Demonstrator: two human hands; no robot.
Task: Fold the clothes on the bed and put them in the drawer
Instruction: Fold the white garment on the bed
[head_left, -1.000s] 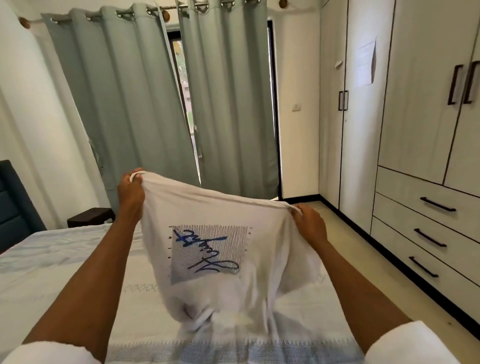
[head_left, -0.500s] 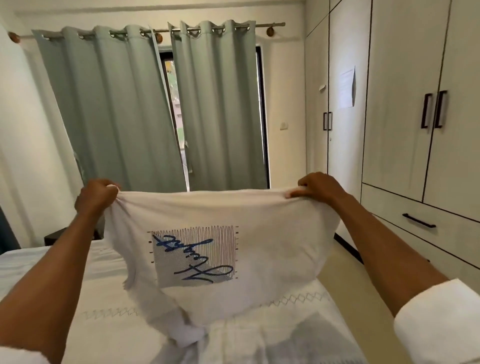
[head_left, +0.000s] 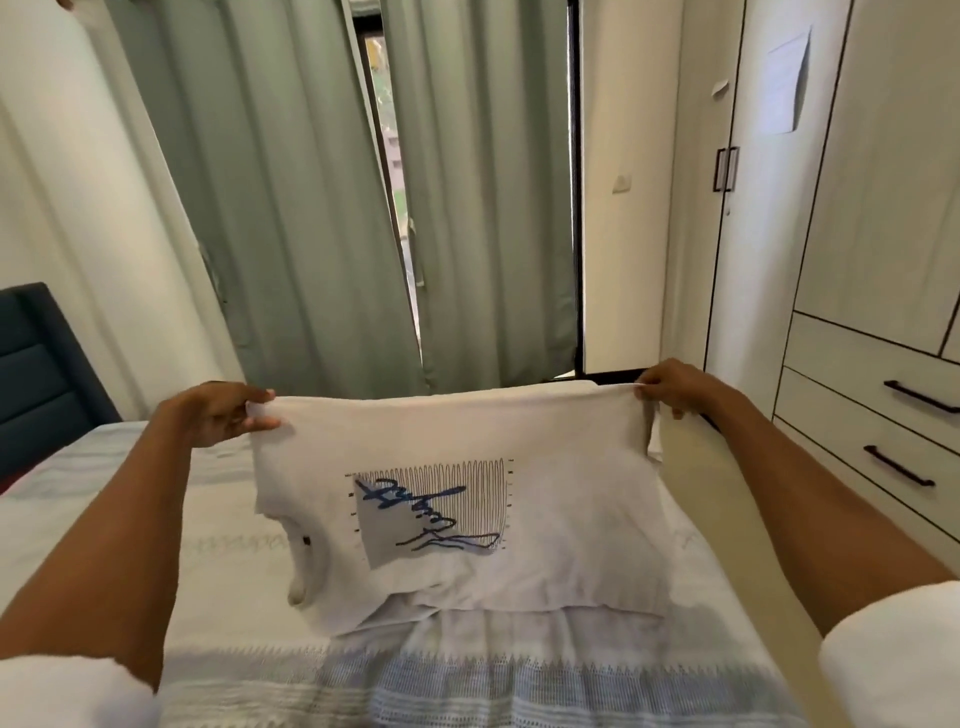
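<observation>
Both hands, left hand and right hand, pinch the white shirt stretched above the bed; folding just starting, next lay it flat.

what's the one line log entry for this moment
left hand: grips t-shirt edge | right hand: pinches other corner | shirt: spread over bed

Grey-green curtains parted at a window, dark headboard at left, paper sheet on wardrobe door
</observation>
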